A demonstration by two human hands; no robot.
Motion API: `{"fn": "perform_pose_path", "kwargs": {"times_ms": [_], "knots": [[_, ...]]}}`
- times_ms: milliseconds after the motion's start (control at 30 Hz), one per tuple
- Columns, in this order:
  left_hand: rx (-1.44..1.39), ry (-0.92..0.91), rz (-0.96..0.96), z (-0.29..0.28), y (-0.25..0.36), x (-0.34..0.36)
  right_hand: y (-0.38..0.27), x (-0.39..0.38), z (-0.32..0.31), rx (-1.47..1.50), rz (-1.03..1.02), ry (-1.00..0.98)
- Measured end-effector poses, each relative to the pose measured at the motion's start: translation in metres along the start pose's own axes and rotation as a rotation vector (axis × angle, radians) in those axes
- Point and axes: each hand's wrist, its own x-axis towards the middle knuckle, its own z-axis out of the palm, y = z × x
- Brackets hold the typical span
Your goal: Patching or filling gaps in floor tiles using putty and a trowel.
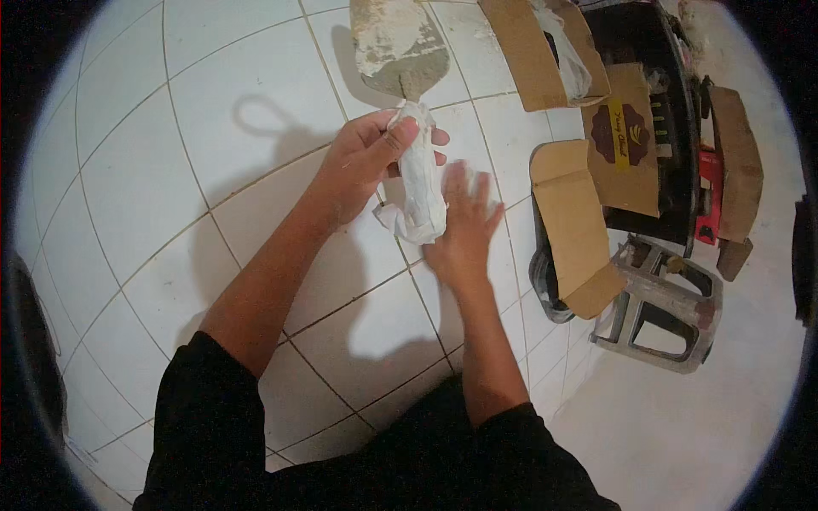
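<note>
A masonry trowel (400, 51) with a flat grey blade, coated in dried whitish plaster, points away from me above the tiled floor. Crumpled white wrapping (419, 200), thin like paper or plastic, covers its handle, and a loose flap sticks out at the lower left. My left hand (356, 166) grips the wrapped handle near the blade, thumb on top and fingers behind. Just right of the handle's near end is my right hand (467, 226), its fingers spread and slightly blurred. Whether its thumb side touches the wrapping I cannot tell.
White floor tiles (247, 179) lie beneath my hands. On the right are an open cardboard box (524, 55) with clear plastic in it, cardboard flaps (567, 226), a black container (673, 226), a red package (709, 196) and a grey stool (669, 302). A dark object (38, 349) stands at far left.
</note>
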Motion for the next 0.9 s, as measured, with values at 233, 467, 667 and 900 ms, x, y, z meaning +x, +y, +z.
{"fn": "perform_pose_path", "kwargs": {"times_ms": [233,467,667,900], "knots": [[-0.062,0.068,0.019,-0.004,0.002,0.001,-0.004,-0.007,0.008,0.109,-0.001,0.011],[-0.058,0.101,0.008,0.004,0.001,0.007,0.032,0.003,-0.003,-0.021,0.125,0.024],[-0.041,0.057,-0.03,0.01,0.004,0.008,0.049,0.025,-0.02,-0.124,0.073,-0.034],[0.111,0.071,-0.057,0.009,0.001,0.004,0.034,-0.003,-0.005,-0.057,-0.006,-0.128]]}}
